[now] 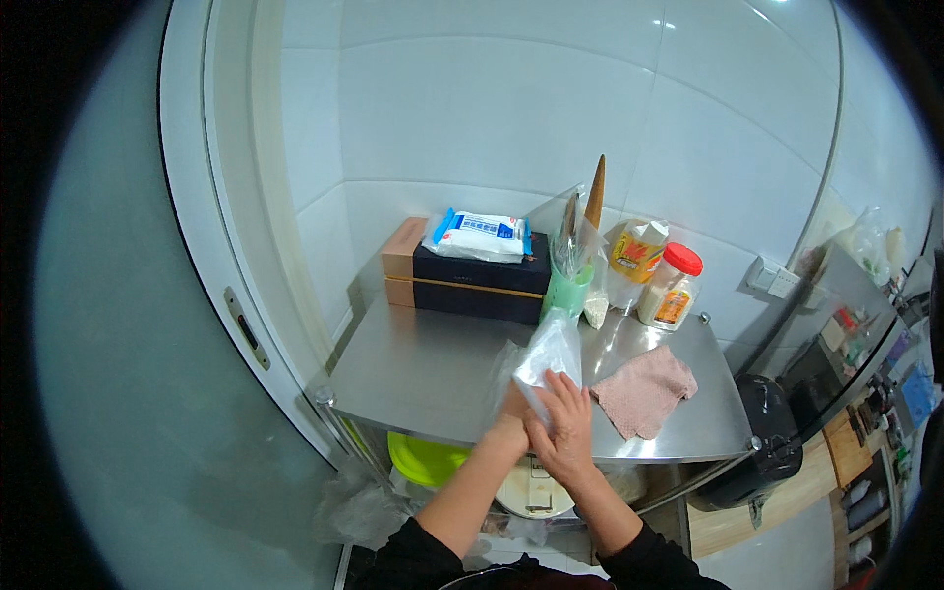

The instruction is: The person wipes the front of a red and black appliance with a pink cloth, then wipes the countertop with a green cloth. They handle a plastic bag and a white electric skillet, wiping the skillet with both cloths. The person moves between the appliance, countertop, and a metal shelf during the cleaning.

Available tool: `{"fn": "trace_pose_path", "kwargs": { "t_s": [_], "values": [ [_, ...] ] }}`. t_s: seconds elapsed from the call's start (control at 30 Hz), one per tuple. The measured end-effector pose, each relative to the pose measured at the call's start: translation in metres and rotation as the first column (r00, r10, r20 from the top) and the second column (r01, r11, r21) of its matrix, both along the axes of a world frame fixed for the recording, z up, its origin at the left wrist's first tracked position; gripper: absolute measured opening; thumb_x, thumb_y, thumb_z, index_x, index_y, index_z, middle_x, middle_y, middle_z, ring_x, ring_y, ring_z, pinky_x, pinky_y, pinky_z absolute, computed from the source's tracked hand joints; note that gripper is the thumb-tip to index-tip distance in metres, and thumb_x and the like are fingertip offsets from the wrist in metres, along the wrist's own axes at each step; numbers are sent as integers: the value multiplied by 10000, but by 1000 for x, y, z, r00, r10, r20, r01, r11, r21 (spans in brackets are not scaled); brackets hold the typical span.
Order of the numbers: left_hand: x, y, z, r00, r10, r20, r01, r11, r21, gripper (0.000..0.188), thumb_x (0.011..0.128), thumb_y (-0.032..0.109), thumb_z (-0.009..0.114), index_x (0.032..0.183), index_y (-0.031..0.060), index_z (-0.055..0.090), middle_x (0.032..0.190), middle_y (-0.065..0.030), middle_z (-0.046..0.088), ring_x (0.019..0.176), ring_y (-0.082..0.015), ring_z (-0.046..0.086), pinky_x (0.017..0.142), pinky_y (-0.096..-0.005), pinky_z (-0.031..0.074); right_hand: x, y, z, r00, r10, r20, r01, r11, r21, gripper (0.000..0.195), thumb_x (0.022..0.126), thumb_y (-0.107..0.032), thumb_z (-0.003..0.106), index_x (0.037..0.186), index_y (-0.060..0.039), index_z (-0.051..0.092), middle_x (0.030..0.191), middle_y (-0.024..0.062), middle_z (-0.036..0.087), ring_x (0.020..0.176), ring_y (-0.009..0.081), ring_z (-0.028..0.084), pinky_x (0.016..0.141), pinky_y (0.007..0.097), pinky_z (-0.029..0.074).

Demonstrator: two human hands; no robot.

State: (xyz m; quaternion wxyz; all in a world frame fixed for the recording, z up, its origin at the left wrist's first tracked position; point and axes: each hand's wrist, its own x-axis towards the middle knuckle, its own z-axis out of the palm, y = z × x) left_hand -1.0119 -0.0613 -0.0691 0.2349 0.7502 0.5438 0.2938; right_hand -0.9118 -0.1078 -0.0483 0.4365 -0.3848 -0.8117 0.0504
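A clear plastic bag (554, 346) hangs over the front of a stainless steel table (428, 361). My left hand (519, 404) is partly inside or behind the plastic, so its fingers are mostly hidden. Across it lies my right hand (565, 420), fingers extended and touching the plastic near the left wrist. A folded pink cloth (645, 391) lies on the steel top to the right of my hands. Behind the plastic stands a green holder (566, 293) with bagged utensils. Whether the left fingers grip the film cannot be told.
At the back stand a black and tan box (479, 286) with a wipes pack (483, 234) on it, a yellow-labelled bag (636, 254) and a red-lidded jar (670, 291). Below are a green lid (424, 459) and a round white container (535, 490). A sliding door (184, 332) borders the left.
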Motion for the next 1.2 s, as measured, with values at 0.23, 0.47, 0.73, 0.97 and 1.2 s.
{"fn": "trace_pose_path", "kwargs": {
  "t_s": [0.23,0.47,0.73,0.97,1.2],
  "values": [
    [-84,-28,12,942,161,294,-196,976,92,383,819,233,555,1149,41,522,1124,-155,569,1035,-308,542,881,-365,421,-9,-5,5,900,61,432,-45,998,-48,489,821,-306,530,1295,-280,409,1374,119,331,1275,339,278,995,597,156],
    [-76,-32,23,761,589,272,-581,805,-117,598,783,404,597,1178,-26,471,1101,-251,552,1040,-355,536,864,-383,425,-15,-2,-15,795,52,604,-113,992,63,537,801,-512,498,1280,-279,434,1351,133,362,1258,366,296,938,655,205],
    [-60,-19,10,695,470,544,-381,883,-276,610,711,267,690,1126,-85,416,1065,-246,544,955,-291,569,795,-345,454,8,1,-5,772,200,604,-241,970,-13,643,723,-315,623,1309,-210,381,1348,146,344,1258,360,290,946,611,243],
    [-50,-41,26,315,343,885,-197,936,-293,528,754,182,672,1158,-18,398,955,-164,559,837,-206,569,710,-311,462,33,10,21,846,346,407,-328,938,-115,683,677,27,536,1310,-182,390,1325,147,388,1222,337,367,968,547,286],
    [-75,-84,73,891,303,339,-428,810,401,754,643,185,749,1268,73,342,1115,-115,525,1039,-253,501,923,-459,362,54,62,73,706,708,13,-666,670,-329,691,623,181,402,1246,-110,471,1284,121,462,1206,298,417,1027,373,311]
  ]
}}
